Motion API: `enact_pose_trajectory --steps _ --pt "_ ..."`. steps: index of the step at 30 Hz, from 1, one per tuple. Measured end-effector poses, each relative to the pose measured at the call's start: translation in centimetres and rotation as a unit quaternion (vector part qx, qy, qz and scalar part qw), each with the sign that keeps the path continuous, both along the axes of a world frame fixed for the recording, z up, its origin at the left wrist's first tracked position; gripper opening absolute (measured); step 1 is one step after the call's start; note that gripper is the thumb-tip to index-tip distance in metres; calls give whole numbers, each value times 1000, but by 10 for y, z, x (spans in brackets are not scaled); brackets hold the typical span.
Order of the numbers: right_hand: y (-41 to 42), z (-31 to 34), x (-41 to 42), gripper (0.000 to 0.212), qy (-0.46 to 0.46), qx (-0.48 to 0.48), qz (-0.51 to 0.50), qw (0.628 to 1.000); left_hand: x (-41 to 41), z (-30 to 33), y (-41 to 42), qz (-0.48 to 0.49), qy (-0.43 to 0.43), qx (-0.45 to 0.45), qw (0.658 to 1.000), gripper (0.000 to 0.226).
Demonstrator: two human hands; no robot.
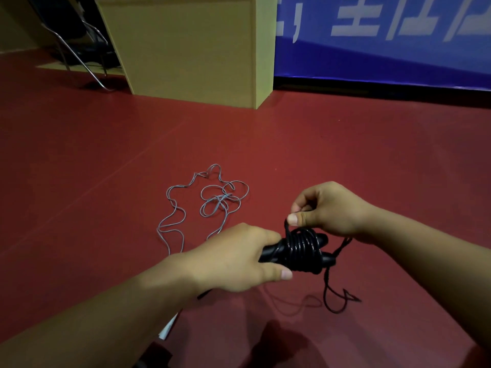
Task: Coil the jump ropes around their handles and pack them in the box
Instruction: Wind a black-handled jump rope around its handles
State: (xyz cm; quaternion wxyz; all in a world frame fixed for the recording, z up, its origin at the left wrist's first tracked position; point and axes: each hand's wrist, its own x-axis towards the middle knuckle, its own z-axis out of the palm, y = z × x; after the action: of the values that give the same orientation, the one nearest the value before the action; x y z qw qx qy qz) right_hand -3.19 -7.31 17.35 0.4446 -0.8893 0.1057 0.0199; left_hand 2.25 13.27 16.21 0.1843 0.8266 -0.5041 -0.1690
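Observation:
A black jump rope [300,248] is wound in several turns around its two black handles, held low in the middle of the view. My left hand [233,258] grips the handles from the left. My right hand [326,208] pinches the rope's loose end just above the coil. A thin black cord [334,290] hangs from the handles' right end down to the floor. A grey jump rope [210,203] lies loose and tangled on the red floor beyond my hands; its handles are hidden. A tall cardboard box [191,49] stands at the back.
Red floor [79,181] stretches all around. A metal-framed chair [79,43] stands at the back left beside the box. A blue banner [385,41] runs along the wall at the back right. Something white and black shows under my left forearm [167,333].

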Motion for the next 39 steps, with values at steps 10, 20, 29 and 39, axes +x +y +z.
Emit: enact_pose_trajectory --steps 10,20,29,39 --pt "-18 -5 -2 11 17 177 10 984 -6 12 -1 18 257 -125 958 32" --pt "-3 -13 4 33 -72 62 16 995 -2 15 -5 96 389 -262 878 12" --pt "8 -14 4 24 -48 -119 8 992 16 10 -7 225 351 -290 862 9" --pt "37 -7 -6 21 -20 -212 97 972 48 -4 5 345 239 -263 869 5"
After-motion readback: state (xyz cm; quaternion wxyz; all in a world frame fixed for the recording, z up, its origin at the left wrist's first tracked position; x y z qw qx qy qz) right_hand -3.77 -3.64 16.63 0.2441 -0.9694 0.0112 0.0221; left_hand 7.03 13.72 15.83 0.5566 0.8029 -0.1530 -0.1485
